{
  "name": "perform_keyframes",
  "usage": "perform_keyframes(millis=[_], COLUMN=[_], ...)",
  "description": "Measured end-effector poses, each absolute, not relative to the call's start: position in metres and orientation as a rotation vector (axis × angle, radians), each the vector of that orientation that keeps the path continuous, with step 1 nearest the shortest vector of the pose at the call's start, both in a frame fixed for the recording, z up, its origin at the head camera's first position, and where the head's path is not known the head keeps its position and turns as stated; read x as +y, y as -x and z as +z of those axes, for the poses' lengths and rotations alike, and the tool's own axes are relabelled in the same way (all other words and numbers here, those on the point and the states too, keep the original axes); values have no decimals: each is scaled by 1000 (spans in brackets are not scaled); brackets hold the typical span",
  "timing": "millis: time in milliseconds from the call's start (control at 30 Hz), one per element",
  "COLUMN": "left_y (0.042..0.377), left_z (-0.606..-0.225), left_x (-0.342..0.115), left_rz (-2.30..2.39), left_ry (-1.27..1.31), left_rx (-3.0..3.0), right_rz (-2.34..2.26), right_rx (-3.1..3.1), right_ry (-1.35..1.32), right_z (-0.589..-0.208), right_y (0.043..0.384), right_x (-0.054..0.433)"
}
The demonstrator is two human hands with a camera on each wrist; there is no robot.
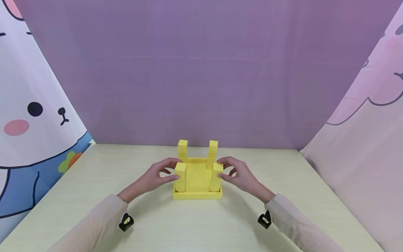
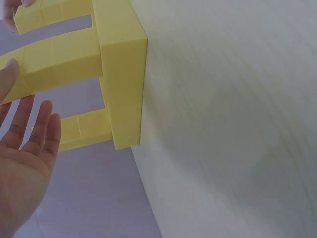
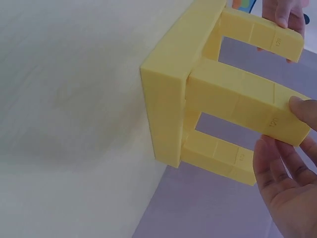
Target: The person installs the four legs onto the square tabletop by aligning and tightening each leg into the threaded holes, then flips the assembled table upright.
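A yellow square tray (image 1: 197,196) lies on the table, with a column of stacked yellow blocks upright at each corner. My left hand (image 1: 155,176) pinches the front left column (image 1: 180,180) near its top between thumb and fingers. On the other side, my right hand (image 1: 240,175) grips the upper end of the front right column (image 1: 216,180) the same way. Seams between blocks show in the right wrist view, where the top block (image 3: 282,119) bears embossed digits that look like 120. Behind stand the back left column (image 1: 182,148) and back right column (image 1: 213,150), untouched.
The pale wooden table (image 1: 126,164) spreads around the tray. A purple cloth backdrop (image 1: 201,77) rises at its far edge, with cartoon-print curtains (image 1: 34,147) on both sides. A small black device (image 1: 126,222) hangs at each wrist.
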State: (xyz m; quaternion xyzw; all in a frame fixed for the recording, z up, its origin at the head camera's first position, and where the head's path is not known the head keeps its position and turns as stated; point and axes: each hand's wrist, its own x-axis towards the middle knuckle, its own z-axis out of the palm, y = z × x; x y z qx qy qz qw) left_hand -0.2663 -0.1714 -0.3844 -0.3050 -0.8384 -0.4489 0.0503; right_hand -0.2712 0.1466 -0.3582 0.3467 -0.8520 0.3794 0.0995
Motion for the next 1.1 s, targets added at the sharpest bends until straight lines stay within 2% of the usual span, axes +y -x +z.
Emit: perform_keyframes(millis=[300,567,1100], left_y=[266,264,264], left_z=[-386,-385,-384], left_x=[-172,-170,-170], left_rz=[-1379,-1404,-1398], left_ry=[943,929,933], left_rx=[-2532,-2535,-2536], right_rz=[1172,1203,1281], right_rx=[-2519,-2512,-2499], right_ry=[-1022,-977,-956], right_z=[-366,-339,-340], right_y=[272,246,246], right_x=[147,136,136])
